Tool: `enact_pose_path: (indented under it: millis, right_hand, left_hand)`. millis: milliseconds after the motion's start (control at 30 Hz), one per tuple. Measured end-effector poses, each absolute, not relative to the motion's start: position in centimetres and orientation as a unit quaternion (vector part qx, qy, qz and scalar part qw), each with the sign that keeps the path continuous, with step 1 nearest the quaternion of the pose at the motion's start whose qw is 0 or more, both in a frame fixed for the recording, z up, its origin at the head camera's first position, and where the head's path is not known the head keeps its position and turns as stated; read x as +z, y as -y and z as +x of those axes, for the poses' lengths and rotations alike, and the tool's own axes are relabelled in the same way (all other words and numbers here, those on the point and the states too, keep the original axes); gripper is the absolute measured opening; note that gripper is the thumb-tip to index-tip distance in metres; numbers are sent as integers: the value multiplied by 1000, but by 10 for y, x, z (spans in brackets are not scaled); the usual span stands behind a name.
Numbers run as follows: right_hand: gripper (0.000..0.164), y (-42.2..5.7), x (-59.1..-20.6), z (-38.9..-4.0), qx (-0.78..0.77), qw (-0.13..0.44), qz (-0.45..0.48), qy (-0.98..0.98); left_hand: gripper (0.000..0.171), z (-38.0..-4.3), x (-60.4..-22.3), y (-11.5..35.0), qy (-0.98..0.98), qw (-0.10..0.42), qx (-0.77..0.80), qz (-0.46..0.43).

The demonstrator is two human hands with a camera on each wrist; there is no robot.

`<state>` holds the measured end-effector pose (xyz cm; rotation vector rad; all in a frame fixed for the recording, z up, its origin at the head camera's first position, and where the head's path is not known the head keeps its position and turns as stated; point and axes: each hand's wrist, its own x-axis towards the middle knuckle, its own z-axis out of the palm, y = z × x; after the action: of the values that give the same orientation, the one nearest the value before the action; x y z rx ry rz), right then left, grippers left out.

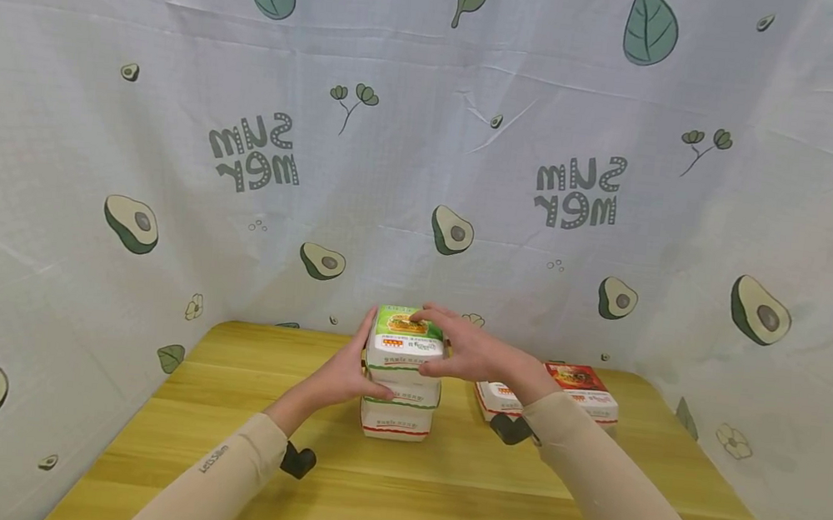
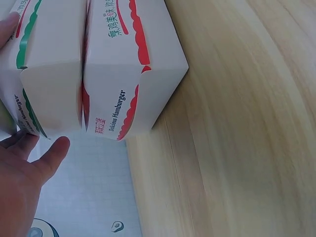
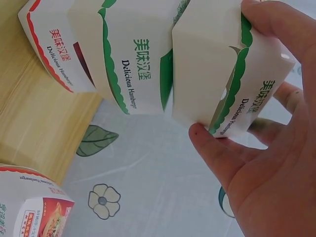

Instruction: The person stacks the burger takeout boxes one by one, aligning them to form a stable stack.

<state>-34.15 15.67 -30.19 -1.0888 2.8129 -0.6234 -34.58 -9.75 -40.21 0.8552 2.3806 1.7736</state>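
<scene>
Three white cardboard hamburger boxes stand stacked in the head view. The top hamburger box [image 1: 406,347] has a green printed lid and sits slightly askew. Below it come a green-trimmed middle box [image 3: 133,59] and a red-trimmed bottom box [image 1: 396,421]. My left hand [image 1: 336,372] holds the stack from the left, its thumb across the front at the middle box and its fingers up along the side. From the right, my right hand [image 1: 470,349] grips the top box, fingers over the lid and thumb at the front. Its fingertips [image 3: 200,133] show along the box's edge in the right wrist view.
On the wooden table [image 1: 392,509], more white burger boxes [image 1: 594,404] with red lids stand to the right, partly behind my right forearm. A pale curtain [image 1: 425,169] printed with avocados and leaves hangs right behind the table and along both sides.
</scene>
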Motion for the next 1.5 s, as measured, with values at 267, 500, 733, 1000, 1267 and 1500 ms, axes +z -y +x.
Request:
enact_pose_path:
  millis: [267, 500, 733, 1000, 1267, 1500]
  right_hand:
    - [73, -156, -300, -343, -198, 28, -352, -914]
    - [74, -158, -299, -344, -201, 29, -347, -916]
    - [73, -159, -299, -346, -202, 31, -346, -916]
    - [73, -157, -299, -347, -202, 34, -345, -916]
    - [73, -156, -300, -345, -201, 37, -339, -918]
    - [74, -157, -301, -346, -198, 35, -338, -919]
  left_hand:
    - [140, -345, -400, 95, -768, 30, 576, 277]
    - [139, -343, -398, 93, -768, 33, 579, 273]
    - [139, -343, -397, 93, -763, 34, 581, 281]
    - [133, -344, -397, 94, -772, 27, 572, 278]
    - [115, -344, -390, 89, -778, -25, 567, 269]
    - [97, -346, -384, 86, -806, -63, 527, 261]
